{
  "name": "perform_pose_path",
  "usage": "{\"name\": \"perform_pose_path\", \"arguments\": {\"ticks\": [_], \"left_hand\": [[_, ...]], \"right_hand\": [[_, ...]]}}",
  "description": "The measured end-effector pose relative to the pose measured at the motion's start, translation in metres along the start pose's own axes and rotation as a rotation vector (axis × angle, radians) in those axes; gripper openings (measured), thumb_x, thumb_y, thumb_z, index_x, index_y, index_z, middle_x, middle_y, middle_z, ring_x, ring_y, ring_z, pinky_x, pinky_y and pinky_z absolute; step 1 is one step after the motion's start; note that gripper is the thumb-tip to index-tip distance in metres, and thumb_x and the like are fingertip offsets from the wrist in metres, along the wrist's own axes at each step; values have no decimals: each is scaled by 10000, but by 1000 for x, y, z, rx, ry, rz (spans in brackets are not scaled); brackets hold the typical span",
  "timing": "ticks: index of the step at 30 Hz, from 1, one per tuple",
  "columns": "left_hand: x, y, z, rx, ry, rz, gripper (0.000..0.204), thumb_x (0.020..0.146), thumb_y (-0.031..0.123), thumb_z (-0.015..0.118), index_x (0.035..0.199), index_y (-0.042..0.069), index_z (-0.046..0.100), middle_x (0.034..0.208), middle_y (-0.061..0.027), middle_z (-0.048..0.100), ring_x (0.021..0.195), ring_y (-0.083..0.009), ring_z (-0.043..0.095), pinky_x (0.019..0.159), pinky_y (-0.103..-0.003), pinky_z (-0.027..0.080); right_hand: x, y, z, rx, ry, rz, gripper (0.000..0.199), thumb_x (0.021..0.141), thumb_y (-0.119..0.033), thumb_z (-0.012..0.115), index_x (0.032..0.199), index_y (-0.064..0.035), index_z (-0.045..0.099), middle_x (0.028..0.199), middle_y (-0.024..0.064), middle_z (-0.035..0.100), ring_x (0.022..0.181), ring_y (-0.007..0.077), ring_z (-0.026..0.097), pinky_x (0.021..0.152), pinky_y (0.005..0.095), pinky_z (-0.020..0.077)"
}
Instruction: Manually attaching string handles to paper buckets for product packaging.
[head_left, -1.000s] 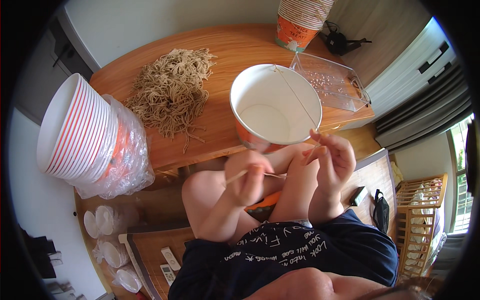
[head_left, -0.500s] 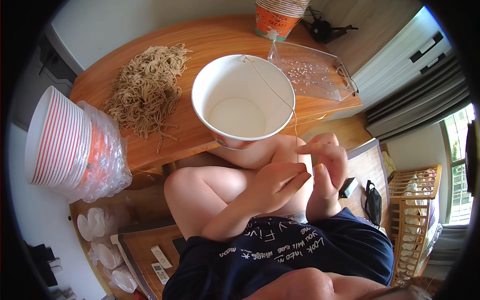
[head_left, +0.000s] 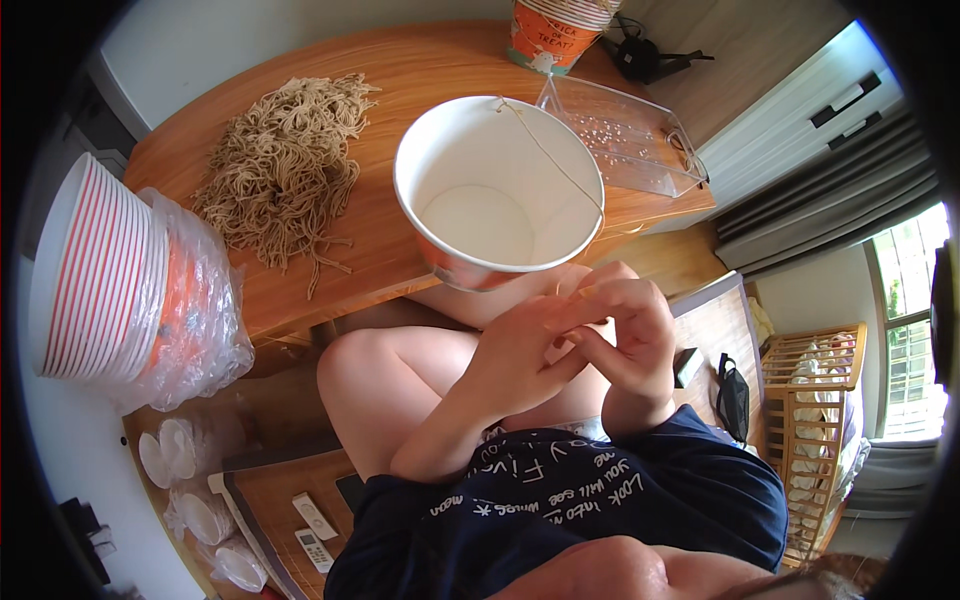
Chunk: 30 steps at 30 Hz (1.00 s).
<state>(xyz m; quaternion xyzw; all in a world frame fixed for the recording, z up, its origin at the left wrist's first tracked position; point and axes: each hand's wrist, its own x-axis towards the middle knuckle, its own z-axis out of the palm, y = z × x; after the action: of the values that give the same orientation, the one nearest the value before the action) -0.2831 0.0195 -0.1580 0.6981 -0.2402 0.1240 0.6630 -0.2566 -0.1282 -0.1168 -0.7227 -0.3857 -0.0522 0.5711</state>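
A white-lined paper bucket (head_left: 475, 225) with an orange outside stands tilted at the table's near edge, its mouth toward me. A thin tan string (head_left: 550, 155) is fixed at the far rim, crosses the mouth and passes over the right rim toward my hands. Just below the bucket, above my lap, my left hand (head_left: 525, 350) and my right hand (head_left: 630, 330) meet with fingertips pinched together. The string's end seems to be between them, largely hidden by the fingers. A tangled heap of tan strings (head_left: 285, 170) lies left of the bucket.
A nested stack of paper buckets (head_left: 100, 280), partly in clear plastic, is at the left. Behind stands another orange bucket stack (head_left: 550, 40). A clear tray (head_left: 640, 150) holds small white bits. Plastic-wrapped items (head_left: 205, 515) and a remote control (head_left: 314, 550) lie lower left.
Both hands have come closer together and moved up toward the bucket, fingertips now touching. Less of the string shows between rim and fingers. The view has shifted slightly.
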Motion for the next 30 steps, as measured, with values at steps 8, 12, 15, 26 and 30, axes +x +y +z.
{"name": "perform_pose_path", "arguments": {"ticks": [8, 12, 15, 26, 30], "left_hand": [[-11, -1, -22, -86, 23, 86, 189, 818, 55, 699, 1006, 55, 676, 799, -62, 580, 688, -215, 558, 605, -309, 446], [-16, 13, -25, 40, 129, 104, 191, 795, 88, 732, 986, 84, 733, 791, -40, 573, 711, -206, 556, 625, -318, 447], [-17, 17, -31, 264, 238, 250, 249, 766, 71, 744, 1011, 114, 753, 826, -26, 594, 745, -197, 560, 650, -322, 453], [-28, 26, -42, 343, 453, 338, 205, 716, 84, 793, 916, 119, 767, 807, 0, 689, 740, -198, 557, 677, -306, 472], [-27, 28, -40, 400, 516, 330, 162, 721, 75, 789, 873, 119, 750, 777, -5, 671, 740, -201, 559, 670, -311, 469]], "right_hand": [[-1, -13, 7, 148, 18, -8, 419, 803, 144, 639, 1165, -15, 501, 959, 87, 649, 935, 163, 613, 836, 285, 471], [-2, -22, 9, 130, 79, -35, 485, 792, 150, 648, 1213, -7, 466, 914, 78, 641, 909, 158, 636, 878, 296, 475], [0, -29, 7, 9, 17, -60, 515, 788, 143, 657, 1237, -6, 454, 917, 74, 626, 927, 153, 630, 884, 289, 475], [7, -37, 27, -162, 84, -75, 489, 797, 127, 634, 1244, -4, 482, 897, 44, 575, 870, 123, 554, 836, 255, 447], [8, -39, 32, -285, 85, -134, 483, 803, 99, 656, 1245, -7, 494, 885, 45, 569, 847, 122, 543, 806, 252, 454]]}}
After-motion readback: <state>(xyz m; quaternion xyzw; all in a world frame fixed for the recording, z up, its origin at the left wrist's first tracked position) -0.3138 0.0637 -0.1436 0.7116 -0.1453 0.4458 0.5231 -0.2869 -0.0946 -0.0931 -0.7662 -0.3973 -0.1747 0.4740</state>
